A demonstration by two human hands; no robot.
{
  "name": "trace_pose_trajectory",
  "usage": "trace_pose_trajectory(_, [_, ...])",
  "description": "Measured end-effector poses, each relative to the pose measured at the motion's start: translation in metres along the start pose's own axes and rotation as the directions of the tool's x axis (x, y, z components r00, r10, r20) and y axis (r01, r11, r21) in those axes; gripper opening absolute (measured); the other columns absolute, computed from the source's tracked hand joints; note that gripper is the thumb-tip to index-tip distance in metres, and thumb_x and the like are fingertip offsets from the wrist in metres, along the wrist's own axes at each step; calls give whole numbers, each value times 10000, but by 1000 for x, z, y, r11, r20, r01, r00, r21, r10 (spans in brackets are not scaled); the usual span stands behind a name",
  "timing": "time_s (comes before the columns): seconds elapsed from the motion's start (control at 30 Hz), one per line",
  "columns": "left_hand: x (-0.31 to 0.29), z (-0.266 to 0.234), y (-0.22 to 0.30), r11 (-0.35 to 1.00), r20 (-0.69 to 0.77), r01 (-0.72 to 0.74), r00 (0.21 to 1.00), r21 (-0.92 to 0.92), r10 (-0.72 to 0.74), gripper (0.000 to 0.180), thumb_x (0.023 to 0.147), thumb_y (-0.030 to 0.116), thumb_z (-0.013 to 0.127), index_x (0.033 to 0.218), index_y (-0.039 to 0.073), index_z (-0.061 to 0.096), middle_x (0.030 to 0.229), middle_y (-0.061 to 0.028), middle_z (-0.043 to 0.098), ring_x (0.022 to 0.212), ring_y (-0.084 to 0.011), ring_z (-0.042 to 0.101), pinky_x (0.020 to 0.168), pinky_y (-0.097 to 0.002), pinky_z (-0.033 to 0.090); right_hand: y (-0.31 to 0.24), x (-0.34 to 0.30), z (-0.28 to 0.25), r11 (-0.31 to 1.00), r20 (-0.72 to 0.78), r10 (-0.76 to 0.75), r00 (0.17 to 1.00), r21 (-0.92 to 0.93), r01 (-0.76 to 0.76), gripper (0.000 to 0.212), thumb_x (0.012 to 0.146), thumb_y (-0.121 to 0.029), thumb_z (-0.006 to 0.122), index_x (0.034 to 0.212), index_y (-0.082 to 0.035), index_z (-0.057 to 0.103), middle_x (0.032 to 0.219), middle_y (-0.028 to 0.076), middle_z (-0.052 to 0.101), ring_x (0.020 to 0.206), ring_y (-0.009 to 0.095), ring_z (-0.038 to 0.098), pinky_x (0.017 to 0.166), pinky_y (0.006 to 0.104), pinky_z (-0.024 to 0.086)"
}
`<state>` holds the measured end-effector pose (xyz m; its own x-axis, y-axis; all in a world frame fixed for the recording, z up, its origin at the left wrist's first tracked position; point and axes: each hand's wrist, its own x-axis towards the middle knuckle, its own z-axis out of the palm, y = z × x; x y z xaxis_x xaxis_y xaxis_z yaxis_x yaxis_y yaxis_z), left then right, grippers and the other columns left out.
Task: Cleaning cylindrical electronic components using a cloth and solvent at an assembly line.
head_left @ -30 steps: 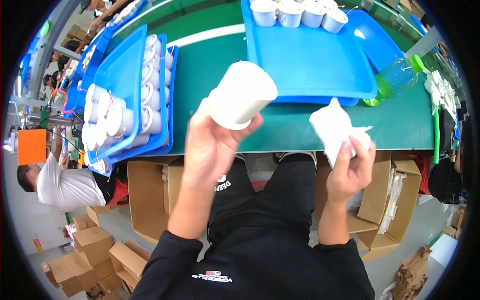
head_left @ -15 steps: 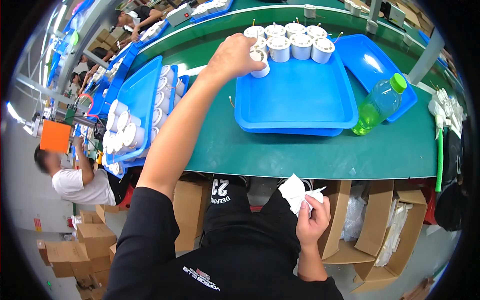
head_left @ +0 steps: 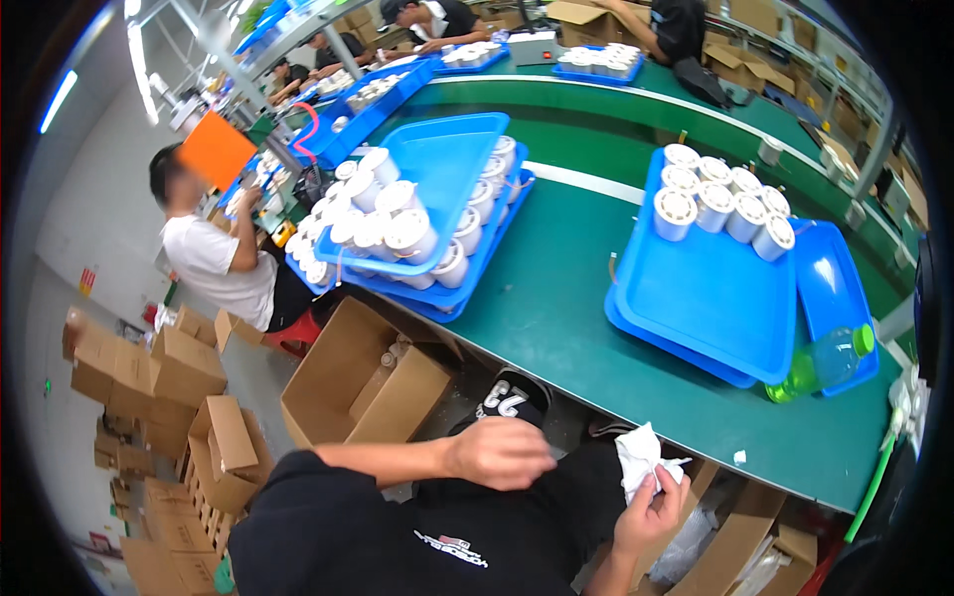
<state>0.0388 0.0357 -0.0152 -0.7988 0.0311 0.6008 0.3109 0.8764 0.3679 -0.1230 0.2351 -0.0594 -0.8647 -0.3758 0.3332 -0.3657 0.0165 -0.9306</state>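
Observation:
My right hand (head_left: 651,512) pinches a crumpled white cloth or tissue (head_left: 636,452) in front of my lap, below the bench edge. Above my lap is my left hand (head_left: 502,454), smeared by motion; its fingers look curled, but I cannot make out whether they hold anything. On the green bench (head_left: 517,298), a blue tray (head_left: 711,308) rests on another tray. Several white cylindrical parts (head_left: 715,204) stand in rows at its far end, each with a ringed top. Neither hand touches the tray.
Stacked blue trays (head_left: 452,149) full of white cylinders stand at the left. A green-capped bottle (head_left: 820,363) lies tilted over another blue tray (head_left: 835,283) at right. An open carton (head_left: 368,372) sits below the bench. A person in a white shirt (head_left: 219,263) works at far left.
My left hand has let go of a white cylinder in the tray and come back to my lap. The view has swung left. My right hand still holds the cloth.

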Motion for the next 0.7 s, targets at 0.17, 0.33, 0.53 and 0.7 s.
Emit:
trace_pose_trajectory(0.17, [-284,78,-107,-184,13,983,-183,-4,-983,510,891,455,522,1110,19,671,1163,-203,619,1112,-364,576,957,-420,459,-9,-7,11,998,125,41,991,31,-45,139,896,30,563,1030,57,588,1058,112,513,906,196,560,770,261,446])
trace_pose_trajectory(0.33, [-297,90,-126,-307,402,949,-255,-67,-879,684,918,575,438,1257,-10,542,1280,-232,564,1201,-376,532,1010,-411,423,-23,-11,34,999,192,-17,981,-25,22,143,865,50,569,1005,54,600,1009,119,512,833,191,561,694,251,441])
trace_pose_trajectory(0.53, [-251,88,-134,-106,476,951,47,-289,-878,804,925,604,416,1405,-39,368,1325,-246,531,1221,-372,522,1036,-390,405,-39,-17,62,992,258,-44,965,-100,72,135,841,52,586,969,29,623,936,94,514,640,119,519,518,208,366])
trace_pose_trajectory(0.7, [-194,74,-118,-15,230,996,6,-88,-973,1019,851,637,526,1414,-152,209,1297,-325,501,1215,-408,511,1016,-410,407,-44,-20,76,998,277,-49,960,-23,57,132,843,48,591,971,36,621,939,107,519,692,137,545,550,217,408])
